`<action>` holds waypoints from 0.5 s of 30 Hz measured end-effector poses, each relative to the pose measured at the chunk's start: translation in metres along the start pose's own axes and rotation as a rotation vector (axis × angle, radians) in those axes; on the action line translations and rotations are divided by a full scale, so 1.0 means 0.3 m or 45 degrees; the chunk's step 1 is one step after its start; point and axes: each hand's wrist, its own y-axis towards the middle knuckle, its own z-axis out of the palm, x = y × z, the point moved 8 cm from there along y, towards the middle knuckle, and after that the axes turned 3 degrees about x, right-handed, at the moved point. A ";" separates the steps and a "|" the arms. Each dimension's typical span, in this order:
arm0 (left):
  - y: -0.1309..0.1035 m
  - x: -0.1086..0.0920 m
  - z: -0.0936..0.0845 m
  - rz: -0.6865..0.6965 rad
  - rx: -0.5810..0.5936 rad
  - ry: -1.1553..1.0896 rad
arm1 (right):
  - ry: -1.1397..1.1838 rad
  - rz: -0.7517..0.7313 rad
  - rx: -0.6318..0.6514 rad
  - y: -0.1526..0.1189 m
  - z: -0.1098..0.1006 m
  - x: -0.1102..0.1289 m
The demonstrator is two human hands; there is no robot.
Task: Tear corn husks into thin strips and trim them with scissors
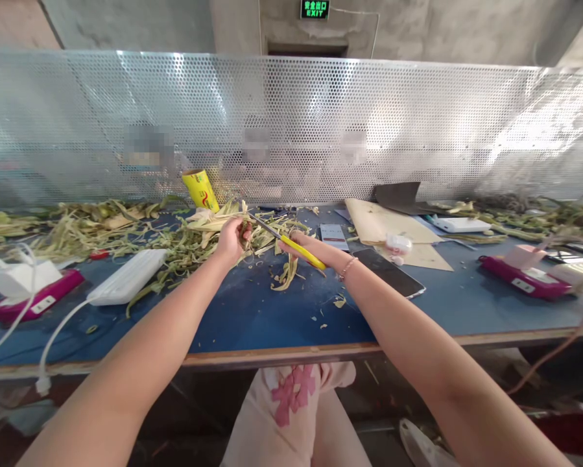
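My left hand (pixel 231 239) is closed on a bit of dried plant strips (pixel 244 226) at the near edge of the heap. In my right hand (pixel 301 244) is a pair of scissors (pixel 303 251) with yellow handles. Their dark blades point up and left, with the tips close to the fingers of my left hand; how far apart the blades are I cannot tell. Around both hands spreads a loose pile of pale green and yellow dried plant strips (pixel 174 246). A few curled strips (pixel 286 274) hang or lie just below my right hand.
A perforated metal screen (pixel 291 130) stands along the back of the blue table (pixel 272 318). Left are a yellow tube (pixel 200 190), a white power bank (pixel 130 277) and a magenta power strip (pixel 33 298). Right lie a dark phone (pixel 393 272), brown paper (pixel 383 220) and another magenta strip (pixel 524 277).
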 end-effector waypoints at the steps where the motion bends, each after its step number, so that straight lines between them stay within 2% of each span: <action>1: -0.001 0.003 0.002 -0.004 0.004 0.008 | 0.018 -0.003 -0.004 -0.001 0.000 0.003; 8: 0.012 0.002 -0.013 0.041 -0.057 0.044 | 0.049 -0.035 -0.036 0.002 -0.003 0.000; 15: 0.016 -0.006 -0.013 0.073 -0.070 0.069 | 0.048 0.029 -0.028 -0.001 -0.003 -0.005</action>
